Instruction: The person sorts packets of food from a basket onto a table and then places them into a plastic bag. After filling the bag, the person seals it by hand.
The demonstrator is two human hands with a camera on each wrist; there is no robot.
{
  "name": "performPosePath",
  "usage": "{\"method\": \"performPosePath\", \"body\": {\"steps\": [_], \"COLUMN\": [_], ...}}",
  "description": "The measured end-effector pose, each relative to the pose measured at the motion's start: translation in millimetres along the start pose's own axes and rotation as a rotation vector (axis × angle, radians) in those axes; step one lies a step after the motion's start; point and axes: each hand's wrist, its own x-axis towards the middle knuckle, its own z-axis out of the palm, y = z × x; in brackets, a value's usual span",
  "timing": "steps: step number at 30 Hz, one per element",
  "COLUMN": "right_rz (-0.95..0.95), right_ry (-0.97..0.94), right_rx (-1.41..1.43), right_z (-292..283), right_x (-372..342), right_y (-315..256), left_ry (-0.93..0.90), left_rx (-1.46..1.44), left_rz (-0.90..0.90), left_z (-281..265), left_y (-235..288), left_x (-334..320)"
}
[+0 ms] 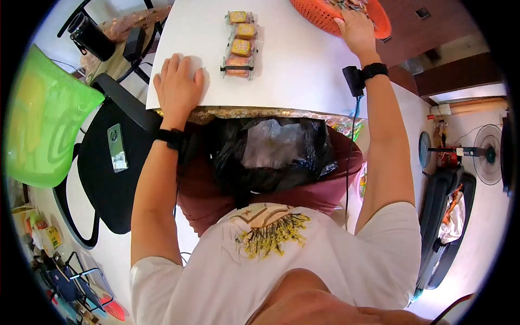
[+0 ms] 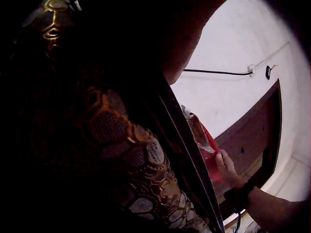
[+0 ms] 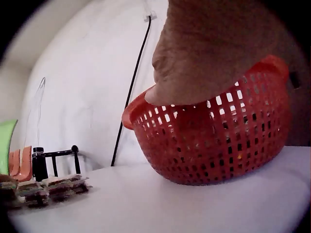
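The left hand (image 1: pixel 180 85) lies spread; the right hand (image 1: pixel 358 35) grips the round red perforated plastic basket (image 1: pixel 315 17), probably light, springy, best held rimwise.

4 packets (image 1: pixel 241 47) are lying in a row on the table (image 1: pixel 303 81), running away from the person. The left hand (image 1: pixel 180 84) is resting left of them; the basket (image 1: pixel 313 17) is standing beyond, far right, with the right hand (image 1: pixel 357 31) lying over its rim. A bag (image 1: pixel 230 154) is resting on the lap. Left, a phone (image 1: pixel 116 142) is lying on a chair (image 1: pixel 100 189).
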Motion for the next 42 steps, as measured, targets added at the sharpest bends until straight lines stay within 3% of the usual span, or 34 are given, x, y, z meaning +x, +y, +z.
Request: {"method": "performPosePath", "body": {"steps": [1,5,7,12,16,18,22,25,28,32,35,38,41,42], "right_rz": [0.046,0.058,0.099,-0.032,-0.123,-0.139,-0.155,-0.17,-0.199,-0.247,-0.266,-0.311,-0.457,-0.443], "right_ry": [-0.082,0.104,0.207,0.073,-0.112,-0.142,-0.189,-0.244,-0.175,-0.174,-0.153,-0.114,-0.053,-0.053], "right_rx": [-0.014,0.031,0.02,0.441,0.727,0.722,0.696,0.667,0.615,0.597,0.555,0.565,0.599,0.638], "right_z": [-4,-6,-34,-66,-98,-94,-81,-76,-62,-60,-52,-34,-4,1], "right_x": [0,-6,-6,-27,-27,-22,-18,-18,-17,-11,-10,-2,15,16], "right_y": [-2,-11,-43,-150,-218,-227,-231,-228,-227,-220,-212,-202,-184,-180], "left_ry": [0.022,0.049,0.027,0.016,-0.18,-0.323,-0.034,-0.035,-0.2,-0.592,-0.534,-0.388,-0.478,-0.477], "left_rx": [0.016,-0.011,-0.013,-0.016,-0.139,-0.357,-0.317,-0.225,0.004,-0.105,-0.148,0.17,0.109,0.132], "left_rz": [0.006,0.0,0.0,-0.001,-0.004,0.007,0.344,0.537,0.637,0.591,0.512,0.742,0.031,0.151], "left_z": [0,6,4,4,-9,1,21,43,47,55,62,82,37,37], "left_y": [1,-3,-3,-3,-9,-25,0,34,73,82,75,50,66,62], "left_x": [-1,-1,-1,1,18,54,110,144,158,177,176,181,166,164]}}
